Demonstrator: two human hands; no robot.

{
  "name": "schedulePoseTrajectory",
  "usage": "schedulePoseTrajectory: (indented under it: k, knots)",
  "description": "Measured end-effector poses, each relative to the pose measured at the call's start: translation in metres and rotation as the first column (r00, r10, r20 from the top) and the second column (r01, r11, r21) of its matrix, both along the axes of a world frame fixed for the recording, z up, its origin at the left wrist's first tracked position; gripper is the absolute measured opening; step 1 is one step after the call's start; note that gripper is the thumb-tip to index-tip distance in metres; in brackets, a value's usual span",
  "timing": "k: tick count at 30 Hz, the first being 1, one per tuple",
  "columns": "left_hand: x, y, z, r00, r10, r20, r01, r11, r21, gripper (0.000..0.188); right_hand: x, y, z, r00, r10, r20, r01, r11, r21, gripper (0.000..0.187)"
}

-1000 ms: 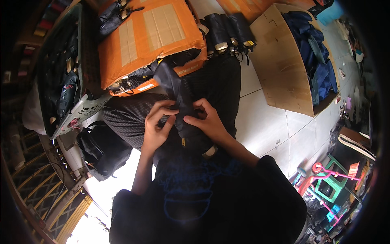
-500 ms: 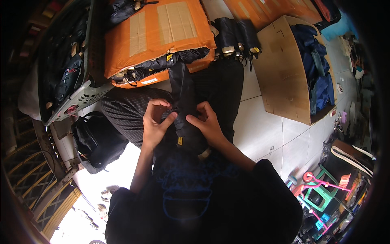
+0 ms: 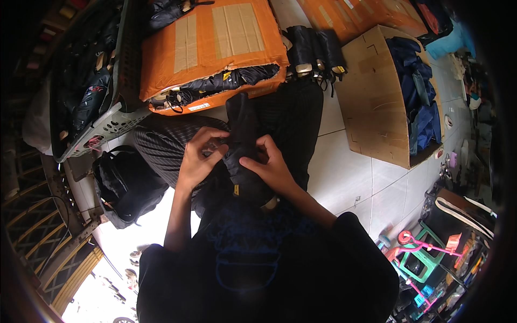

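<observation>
A black folding umbrella [image 3: 242, 129] lies lengthwise over my lap, its pale handle end [image 3: 270, 204] toward my body and a small yellow tag [image 3: 236, 189] near that end. My left hand [image 3: 200, 156] is at its left side, thumb and fingers curled together at the dark cloth. What exactly sits between those fingertips is hard to make out against the black. My right hand [image 3: 271, 168] grips the umbrella from the right, thumb across the top and fingers along its far side.
Ahead stands an orange-wrapped carton [image 3: 207, 37], torn open with black umbrellas inside. More umbrellas [image 3: 315, 51] lie to its right. A cardboard box [image 3: 371, 97] holds blue cloth items [image 3: 423, 102]. At left are a grey crate [image 3: 102, 129] and a black bag [image 3: 126, 185].
My left hand has drawn slightly left and up from the umbrella. The right thumb has shifted left across it, and the umbrella's far end has dropped a little nearer.
</observation>
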State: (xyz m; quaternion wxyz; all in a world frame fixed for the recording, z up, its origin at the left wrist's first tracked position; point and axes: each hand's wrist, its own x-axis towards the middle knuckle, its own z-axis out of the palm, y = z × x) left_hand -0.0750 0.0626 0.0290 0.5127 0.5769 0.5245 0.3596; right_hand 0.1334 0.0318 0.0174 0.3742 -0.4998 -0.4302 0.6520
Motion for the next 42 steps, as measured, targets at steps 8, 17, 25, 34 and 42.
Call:
schedulePoseTrajectory:
  k: [8, 17, 25, 34, 42]
  knots:
    - [0.01, 0.01, 0.021, 0.945, -0.022, -0.327, 0.104, 0.966, 0.236, 0.022, -0.002, -0.002, 0.004, 0.992, -0.009, 0.122, 0.0, 0.998, 0.07, 0.045]
    - [-0.01, 0.017, 0.009, 0.954, -0.19, -0.231, 0.25, 0.93, 0.27, 0.026, -0.002, -0.001, 0.005, 0.995, 0.018, 0.096, -0.026, 0.996, 0.083, 0.046]
    - [-0.016, 0.016, 0.0, 0.956, -0.212, -0.202, 0.26, 0.933, 0.247, 0.036, -0.001, 0.0, 0.0, 0.993, 0.05, 0.104, -0.065, 0.987, 0.146, 0.047]
    - [-0.004, -0.004, -0.013, 0.971, 0.128, -0.201, -0.028, 0.899, 0.437, 0.009, -0.001, 0.002, 0.0, 0.999, 0.036, -0.016, -0.035, 0.999, 0.032, 0.045]
    - [0.013, -0.038, -0.014, 0.927, 0.291, -0.237, -0.085, 0.778, 0.622, 0.02, 0.002, -0.003, 0.003, 0.996, -0.066, -0.059, 0.066, 0.998, -0.002, 0.05]
